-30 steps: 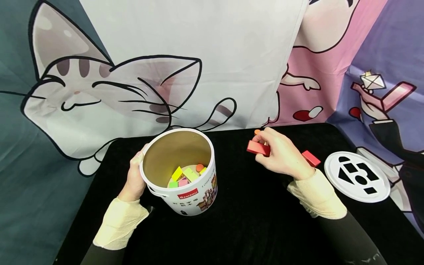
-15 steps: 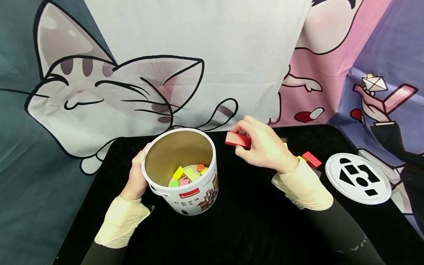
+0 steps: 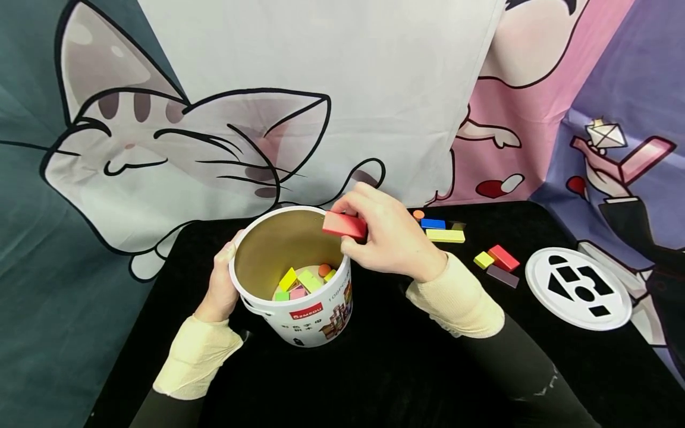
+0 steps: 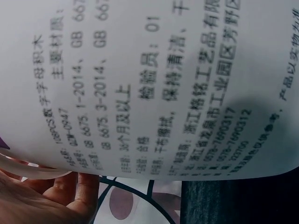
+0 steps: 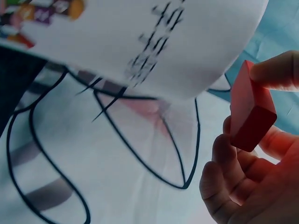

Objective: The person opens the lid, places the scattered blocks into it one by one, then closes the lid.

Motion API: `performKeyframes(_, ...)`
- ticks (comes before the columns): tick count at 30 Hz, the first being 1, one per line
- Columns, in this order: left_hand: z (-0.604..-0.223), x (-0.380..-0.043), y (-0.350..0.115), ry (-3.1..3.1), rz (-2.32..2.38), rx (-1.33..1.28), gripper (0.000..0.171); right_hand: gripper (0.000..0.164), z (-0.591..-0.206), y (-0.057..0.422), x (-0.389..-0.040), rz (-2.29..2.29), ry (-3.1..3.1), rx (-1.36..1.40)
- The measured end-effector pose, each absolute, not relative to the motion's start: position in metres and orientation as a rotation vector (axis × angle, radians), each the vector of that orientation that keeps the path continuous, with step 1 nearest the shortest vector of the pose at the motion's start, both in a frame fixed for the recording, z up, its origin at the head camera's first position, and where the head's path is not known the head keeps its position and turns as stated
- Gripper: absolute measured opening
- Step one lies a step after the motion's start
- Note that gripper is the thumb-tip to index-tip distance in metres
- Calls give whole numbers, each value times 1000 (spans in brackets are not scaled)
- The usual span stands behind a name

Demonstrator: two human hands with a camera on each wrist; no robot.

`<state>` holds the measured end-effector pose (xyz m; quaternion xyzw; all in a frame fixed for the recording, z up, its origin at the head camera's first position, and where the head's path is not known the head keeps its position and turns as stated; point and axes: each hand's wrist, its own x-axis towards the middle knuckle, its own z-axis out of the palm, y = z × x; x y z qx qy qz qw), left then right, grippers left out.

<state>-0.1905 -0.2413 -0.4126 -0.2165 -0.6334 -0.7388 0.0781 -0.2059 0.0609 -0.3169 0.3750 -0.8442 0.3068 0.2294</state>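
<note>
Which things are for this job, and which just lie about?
Probably the job:
white bucket, in the left hand
red block, in the right hand
loose blue block
long yellow block

Seemingly aside:
white lid with holes
cartoon backdrop, hanging behind

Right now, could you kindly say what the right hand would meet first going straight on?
Probably the white bucket, with the held red block leading, though depth is unclear and the right hand might pass over it.

Red block (image 3: 344,225) at white bucket's rim (image 3: 243,292)
</note>
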Motion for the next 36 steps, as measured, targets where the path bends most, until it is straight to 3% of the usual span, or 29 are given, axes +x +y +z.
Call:
performKeyframes(12,-419,-192,-240,-1881,-2257,-596,57,34,-309,26,-195,906,-2268,1138)
performKeyframes(24,-417,-190,-242,-1879,-2246,-629,48,34,-305,8,-191,915,-2197,1180)
performKeyframes(36,-417,-190,-243,-1892,-2251,-631,49,34,-301,5,-189,915,-2179,1203)
